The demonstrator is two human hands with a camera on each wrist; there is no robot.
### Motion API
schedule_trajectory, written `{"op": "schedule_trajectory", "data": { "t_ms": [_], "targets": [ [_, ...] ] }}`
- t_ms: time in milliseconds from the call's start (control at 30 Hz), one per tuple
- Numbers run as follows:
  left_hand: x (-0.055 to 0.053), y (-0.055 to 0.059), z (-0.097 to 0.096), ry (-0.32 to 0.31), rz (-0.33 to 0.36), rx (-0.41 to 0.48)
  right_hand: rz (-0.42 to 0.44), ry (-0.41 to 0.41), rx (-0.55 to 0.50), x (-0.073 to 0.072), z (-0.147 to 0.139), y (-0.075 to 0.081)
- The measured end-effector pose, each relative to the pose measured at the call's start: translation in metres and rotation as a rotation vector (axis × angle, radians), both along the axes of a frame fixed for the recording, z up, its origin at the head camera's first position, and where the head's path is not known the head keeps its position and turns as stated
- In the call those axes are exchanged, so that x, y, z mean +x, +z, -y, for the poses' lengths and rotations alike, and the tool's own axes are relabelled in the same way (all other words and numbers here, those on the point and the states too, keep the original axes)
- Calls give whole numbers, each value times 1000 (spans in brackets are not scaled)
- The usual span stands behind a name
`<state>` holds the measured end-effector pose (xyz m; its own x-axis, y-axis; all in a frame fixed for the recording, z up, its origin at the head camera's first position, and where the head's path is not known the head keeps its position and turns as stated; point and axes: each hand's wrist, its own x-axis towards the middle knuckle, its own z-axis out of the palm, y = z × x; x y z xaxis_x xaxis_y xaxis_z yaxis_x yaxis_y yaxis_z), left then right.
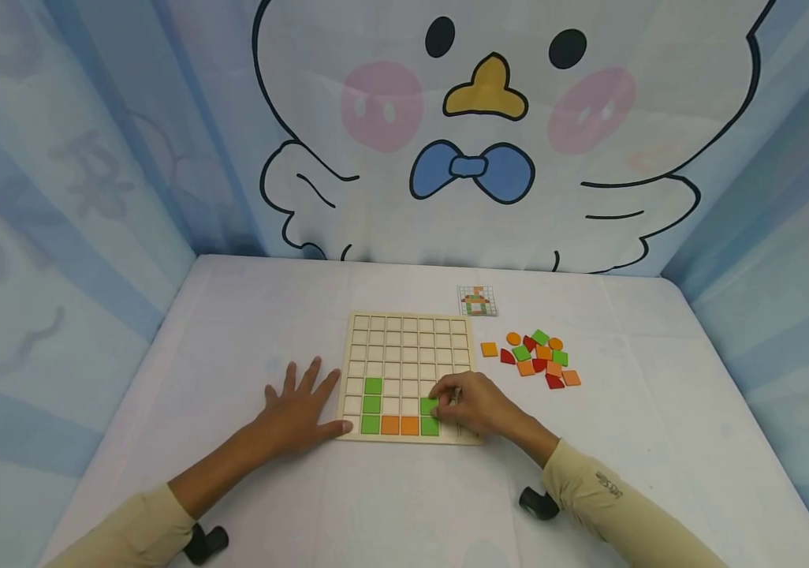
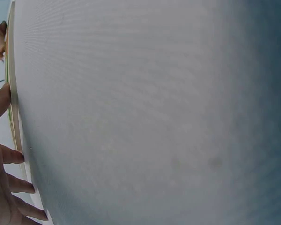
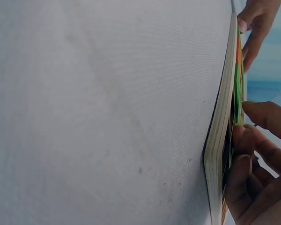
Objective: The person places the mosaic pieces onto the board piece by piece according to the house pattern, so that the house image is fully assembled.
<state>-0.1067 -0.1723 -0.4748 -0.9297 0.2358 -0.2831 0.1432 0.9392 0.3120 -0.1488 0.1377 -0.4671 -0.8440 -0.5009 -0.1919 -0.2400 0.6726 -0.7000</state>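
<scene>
A pale wooden grid board (image 1: 407, 323) lies flat on the table. On its left, a column of green square tiles (image 1: 372, 405) fills several cells. Two orange square tiles (image 1: 400, 426) sit in the bottom row, with a green tile (image 1: 430, 427) to their right. My right hand (image 1: 477, 402) pinches another green square tile (image 1: 427, 406) just above that one, at the board's surface; its fingers are curled in the right wrist view. Fingers spread, my left hand (image 1: 296, 412) rests by the board's left edge, its thumb touching the lower left corner.
Loose orange, red and green tiles (image 1: 543, 353) of several shapes lie right of the board. Behind its upper right corner is a small pattern card (image 1: 477, 300). A curtain with a cartoon figure (image 1: 471, 166) stands behind the white table (image 1: 234, 315).
</scene>
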Motion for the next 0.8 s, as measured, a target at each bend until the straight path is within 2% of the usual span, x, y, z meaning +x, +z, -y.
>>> {"op": "schedule_trajectory", "data": {
  "t_ms": [133, 333, 533, 800],
  "targets": [
    [0, -2, 0, -1, -3, -3, -9, 3, -16, -3, -9, 2],
    [-1, -4, 1, 4, -3, -12, -27, -38, -35, -11, -36, 10],
    [0, -3, 1, 4, -1, -15, -25, -136, -42, -24, -79, 15],
    [0, -1, 1, 1, 0, -11, 3, -294, 52, -44, -143, 18]
  ]
}}
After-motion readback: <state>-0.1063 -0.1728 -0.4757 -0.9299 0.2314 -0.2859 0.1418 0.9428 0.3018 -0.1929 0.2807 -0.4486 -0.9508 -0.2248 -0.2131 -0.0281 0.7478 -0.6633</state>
